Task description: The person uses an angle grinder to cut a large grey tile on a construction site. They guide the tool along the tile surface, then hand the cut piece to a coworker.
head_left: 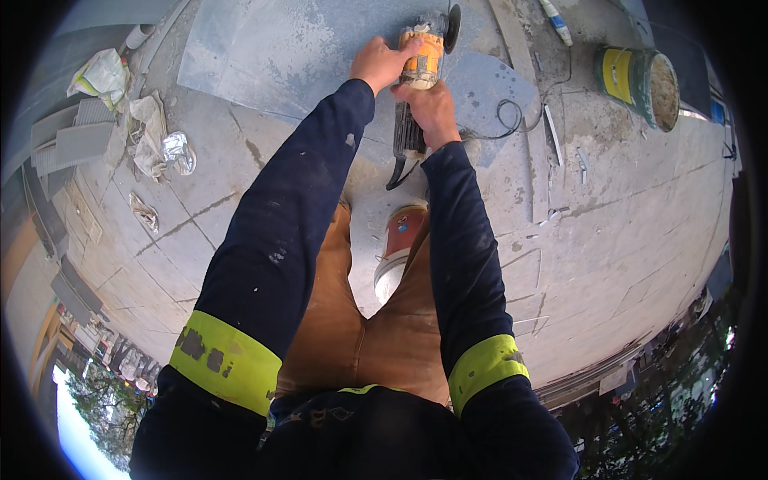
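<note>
An orange and black angle grinder is held out at arm's length, with its dark round disc at the far right end. My left hand is closed on the left side of the orange body, thumb across its top. Just below it, my right hand wraps around the lower part of the body near the black handle. A black cord hangs from the handle's near end. Beneath the grinder lies a large blue-grey sheet with pale dust on it. Most of my fingers are hidden behind the tool.
A red and white bucket stands between my legs. On the right, a dark bucket with a yellow label lies tilted. Thin strips and a tube lie nearby. Crumpled bags and stacked grey tiles are at left.
</note>
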Motion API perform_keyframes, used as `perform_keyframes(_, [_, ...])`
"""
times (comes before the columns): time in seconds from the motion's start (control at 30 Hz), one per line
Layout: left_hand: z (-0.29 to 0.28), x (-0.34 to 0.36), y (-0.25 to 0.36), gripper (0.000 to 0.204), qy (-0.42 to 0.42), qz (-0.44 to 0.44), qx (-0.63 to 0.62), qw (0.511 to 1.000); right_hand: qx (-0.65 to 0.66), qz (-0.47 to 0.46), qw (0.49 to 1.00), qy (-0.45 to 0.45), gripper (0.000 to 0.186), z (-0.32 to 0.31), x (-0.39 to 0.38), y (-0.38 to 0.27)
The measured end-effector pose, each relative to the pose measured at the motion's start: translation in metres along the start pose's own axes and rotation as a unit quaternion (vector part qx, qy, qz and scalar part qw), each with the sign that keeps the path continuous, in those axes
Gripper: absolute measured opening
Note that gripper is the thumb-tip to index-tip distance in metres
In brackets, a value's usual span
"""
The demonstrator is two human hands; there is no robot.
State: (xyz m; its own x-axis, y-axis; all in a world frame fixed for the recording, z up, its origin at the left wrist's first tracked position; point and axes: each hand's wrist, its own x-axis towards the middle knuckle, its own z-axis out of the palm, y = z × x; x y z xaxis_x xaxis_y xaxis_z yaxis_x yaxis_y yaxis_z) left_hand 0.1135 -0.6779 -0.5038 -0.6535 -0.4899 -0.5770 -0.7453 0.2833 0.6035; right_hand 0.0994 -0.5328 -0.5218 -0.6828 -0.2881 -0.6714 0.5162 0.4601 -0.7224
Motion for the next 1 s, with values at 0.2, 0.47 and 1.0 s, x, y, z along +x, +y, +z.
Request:
perform_keyframes(0.2, [-0.007, 0.019, 0.018, 0.099, -0.014, -0.024, 0.024, 0.999, 0.005, -0.007, 1.0, 0.002, 0.053, 0.001, 0.024, -0.014])
perform_keyframes(0.47, [-0.004, 0.032, 0.011, 0.098, -0.012, -0.021, 0.031, 0.999, 0.012, -0.001, 1.0, -0.007, 0.037, 0.004, 0.027, -0.013])
perform_keyframes(1.0, [0.004, -0.01, -0.001, 0.106, -0.009, -0.037, -0.021, 0.999, -0.006, -0.007, 1.0, 0.014, 0.042, 0.0, -0.008, 0.011])
